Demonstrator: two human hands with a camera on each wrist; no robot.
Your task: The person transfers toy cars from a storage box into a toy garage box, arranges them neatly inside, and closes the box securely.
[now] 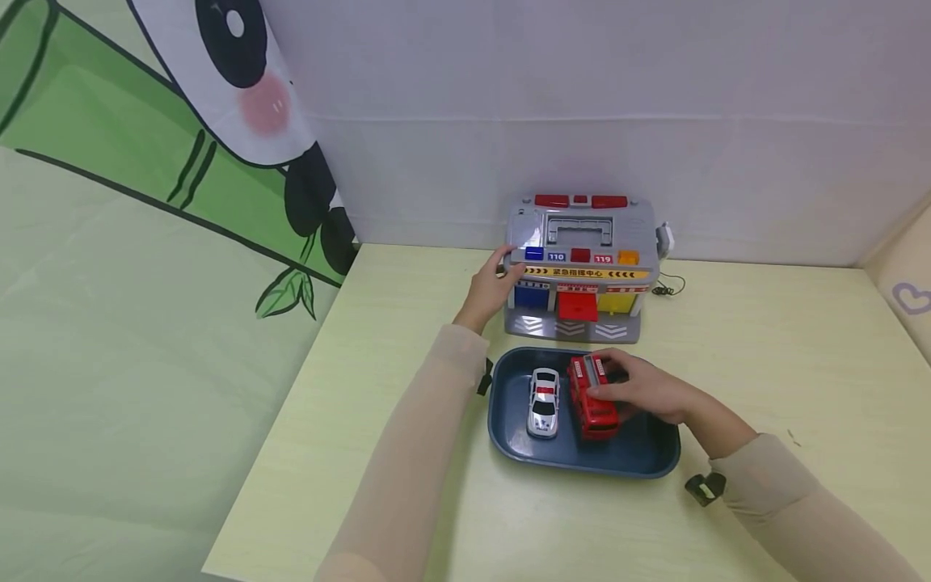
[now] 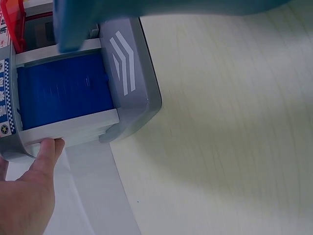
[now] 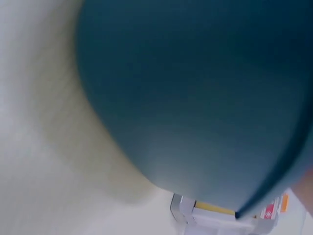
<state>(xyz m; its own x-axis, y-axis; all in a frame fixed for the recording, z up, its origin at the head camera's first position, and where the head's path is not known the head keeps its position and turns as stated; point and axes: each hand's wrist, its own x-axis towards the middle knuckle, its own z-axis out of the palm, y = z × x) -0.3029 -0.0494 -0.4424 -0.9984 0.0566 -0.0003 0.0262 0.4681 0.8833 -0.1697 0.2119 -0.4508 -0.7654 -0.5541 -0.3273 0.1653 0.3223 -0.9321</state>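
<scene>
My right hand (image 1: 640, 388) grips a red toy fire truck (image 1: 592, 412) over the right half of a dark blue tray (image 1: 582, 467), thumb across its roof. A silver-white toy police car (image 1: 543, 404) with a red roof bar lies left of it in the tray. My left hand (image 1: 490, 289) touches the left end of a grey toy emergency station (image 1: 582, 234), its fingers (image 2: 44, 159) fairly straight against the side wall. The station's blue door (image 2: 66, 90) is down; its red door (image 1: 578, 307) sticks out forward. In the right wrist view, the tray (image 3: 186, 98) hides the truck.
A white handset-like part (image 1: 665, 241) hangs on the station's right side, with a coiled dark cord (image 1: 667, 287) beside it. The station stands near the table's (image 1: 764, 364) back edge, against a pale cloth (image 1: 655, 81). A printed cloth (image 1: 131, 323) hangs at the left.
</scene>
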